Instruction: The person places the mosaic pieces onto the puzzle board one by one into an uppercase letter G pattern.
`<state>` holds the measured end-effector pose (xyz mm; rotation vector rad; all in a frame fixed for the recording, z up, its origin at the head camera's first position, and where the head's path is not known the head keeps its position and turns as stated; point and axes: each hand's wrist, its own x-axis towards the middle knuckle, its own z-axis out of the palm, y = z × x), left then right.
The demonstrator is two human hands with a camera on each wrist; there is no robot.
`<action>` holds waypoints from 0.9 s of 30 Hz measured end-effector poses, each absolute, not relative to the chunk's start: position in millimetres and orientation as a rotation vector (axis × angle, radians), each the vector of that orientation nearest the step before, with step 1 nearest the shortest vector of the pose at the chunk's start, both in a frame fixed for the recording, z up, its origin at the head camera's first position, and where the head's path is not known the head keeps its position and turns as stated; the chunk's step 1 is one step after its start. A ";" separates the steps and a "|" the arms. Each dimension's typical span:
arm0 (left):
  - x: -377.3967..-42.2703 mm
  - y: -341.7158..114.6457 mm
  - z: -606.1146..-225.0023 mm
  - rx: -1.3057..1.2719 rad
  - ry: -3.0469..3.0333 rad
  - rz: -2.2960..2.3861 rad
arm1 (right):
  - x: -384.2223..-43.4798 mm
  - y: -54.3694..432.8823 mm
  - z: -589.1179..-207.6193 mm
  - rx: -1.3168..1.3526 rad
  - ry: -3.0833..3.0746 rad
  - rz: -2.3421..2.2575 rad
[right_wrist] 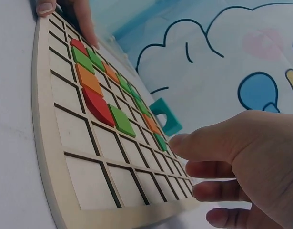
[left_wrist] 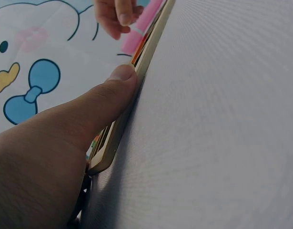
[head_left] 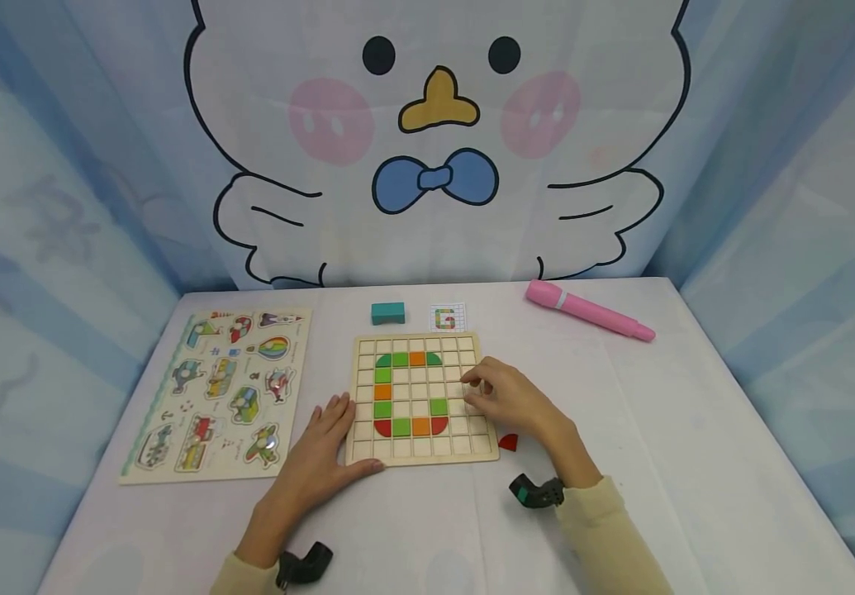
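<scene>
A wooden grid board (head_left: 457, 447) lies on the table with green, orange and red pieces forming a C-like outline; a green square (head_left: 438, 406) sits above the red rounded piece (head_left: 439, 426) at its lower right. My left hand (head_left: 323, 450) rests at the board's left side, fingers along that edge and thumb (left_wrist: 106, 98) on the front edge. Over the board's right edge hovers my right hand (head_left: 505, 397), fingers loosely bent, with no piece showing between thumb and fingers. A loose red piece (head_left: 509, 442) lies beside the board's lower right corner.
Behind the board are a teal block (head_left: 387, 313) and a small pattern card (head_left: 447, 317). A wooden picture board (head_left: 234, 430) lies at the left. A thick pink pen (head_left: 591, 311) lies at the back right. Patterned curtains (head_left: 791, 248) surround the table.
</scene>
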<state>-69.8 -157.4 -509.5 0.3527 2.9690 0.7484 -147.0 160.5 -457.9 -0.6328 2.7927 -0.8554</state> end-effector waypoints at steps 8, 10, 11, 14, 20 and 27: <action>-70.0 -157.4 -509.5 0.352 2.967 0.738 | -144.1 180.8 -457.1 -0.612 2.810 -0.841; -69.9 -157.3 -509.3 0.354 2.965 0.744 | -143.3 186.3 -457.7 -0.603 2.807 -0.834; -69.8 -157.4 -509.4 0.354 2.965 0.744 | -142.9 189.2 -458.2 -0.598 2.806 -0.826; -70.0 -157.7 -509.9 0.353 2.961 0.744 | -142.6 198.2 -460.5 -0.588 2.806 -0.792; -70.1 -157.5 -509.8 0.353 2.961 0.740 | -141.5 212.2 -464.3 -0.497 2.796 -0.755; -69.9 -156.8 -508.6 0.360 2.968 0.739 | -140.8 223.5 -467.9 -0.444 2.780 -0.728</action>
